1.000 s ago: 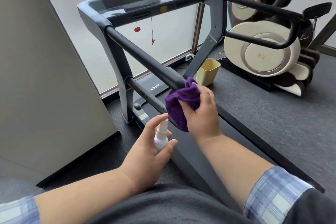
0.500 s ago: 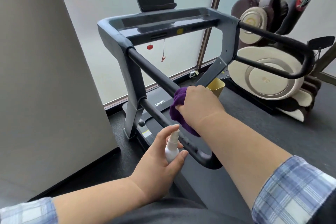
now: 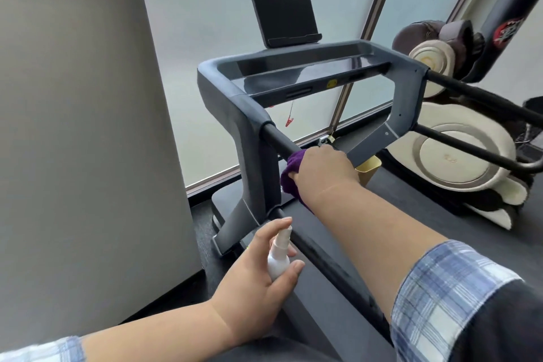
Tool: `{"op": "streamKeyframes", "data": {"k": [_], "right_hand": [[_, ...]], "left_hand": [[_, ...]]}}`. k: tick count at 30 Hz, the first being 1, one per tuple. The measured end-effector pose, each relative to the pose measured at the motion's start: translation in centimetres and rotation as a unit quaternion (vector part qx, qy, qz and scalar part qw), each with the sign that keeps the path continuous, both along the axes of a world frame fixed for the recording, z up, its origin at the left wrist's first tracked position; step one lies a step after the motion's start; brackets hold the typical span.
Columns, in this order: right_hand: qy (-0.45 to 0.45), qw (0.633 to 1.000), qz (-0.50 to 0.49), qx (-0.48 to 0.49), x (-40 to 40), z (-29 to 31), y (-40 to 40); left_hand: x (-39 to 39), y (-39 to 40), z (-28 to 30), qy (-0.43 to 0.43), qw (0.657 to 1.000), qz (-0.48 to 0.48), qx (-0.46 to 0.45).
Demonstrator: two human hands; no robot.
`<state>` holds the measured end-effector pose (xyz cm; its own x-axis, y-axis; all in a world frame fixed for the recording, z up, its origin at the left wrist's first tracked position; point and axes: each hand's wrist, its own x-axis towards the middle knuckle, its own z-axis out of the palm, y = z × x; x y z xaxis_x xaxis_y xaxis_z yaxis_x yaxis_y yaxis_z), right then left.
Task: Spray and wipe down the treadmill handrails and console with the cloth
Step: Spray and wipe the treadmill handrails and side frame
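Observation:
A grey treadmill console [image 3: 296,73] with a dark tablet holder [image 3: 283,16] stands ahead. Its left black handrail [image 3: 276,138] slopes down toward me. My right hand [image 3: 321,169] grips a purple cloth [image 3: 291,175] wrapped over that rail, close to its upper end. Lower down, my left hand [image 3: 261,276] holds a small white spray bottle [image 3: 277,256] beside the lower left rail [image 3: 332,267], nozzle pointing up. The right handrail [image 3: 476,97] runs off to the right.
A pale wall panel [image 3: 88,126] stands close on the left. Frosted windows [image 3: 205,9] are behind the treadmill. A beige massage chair [image 3: 458,161] and a dark punching bag [image 3: 511,9] sit right. A yellow bin [image 3: 367,169] stands by the treadmill deck [image 3: 411,214].
My right hand has slid the purple cloth up the left handrail toward the console. My view has risen and moved closer. The left hand still holds the spray bottle low.

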<state>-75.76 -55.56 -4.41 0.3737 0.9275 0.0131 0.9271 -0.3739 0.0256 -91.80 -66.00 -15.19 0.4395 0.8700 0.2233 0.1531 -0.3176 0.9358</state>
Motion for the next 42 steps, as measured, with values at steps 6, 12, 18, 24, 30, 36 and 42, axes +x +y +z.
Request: {"op": "streamKeyframes", "data": {"k": [6, 12, 18, 24, 30, 36, 42], "right_hand": [[-0.005, 1.000, -0.013, 0.006, -2.8, -0.2, 7.0], [-0.039, 0.999, -0.006, 0.023, -4.8, -0.4, 10.1], [0.016, 1.000, 0.004, 0.007, -4.2, 0.6, 8.8], [0.062, 0.998, 0.017, -0.011, -1.9, 1.6, 5.2], [0.081, 0.997, 0.019, 0.003, 1.1, 1.1, -0.2], [0.111, 0.993, 0.026, 0.013, 4.9, 0.5, -6.6], [0.167, 0.985, 0.043, 0.019, 9.0, 0.3, -13.2]], "left_hand": [[-3.4, 3.4, -0.4, 0.026, 0.998, -0.022, 0.049], [-4.4, 4.8, -1.2, 0.029, 0.998, -0.029, 0.039], [-2.9, 4.5, -1.4, 0.030, 0.996, -0.078, 0.010], [-0.1, 2.7, -1.6, 0.045, 0.990, -0.134, 0.006], [2.4, -0.2, -1.6, 0.037, 0.986, -0.160, -0.005], [5.2, -4.1, -1.1, 0.018, 0.989, -0.146, -0.003], [8.2, -9.0, -0.7, 0.024, 0.990, -0.131, 0.039]]}}
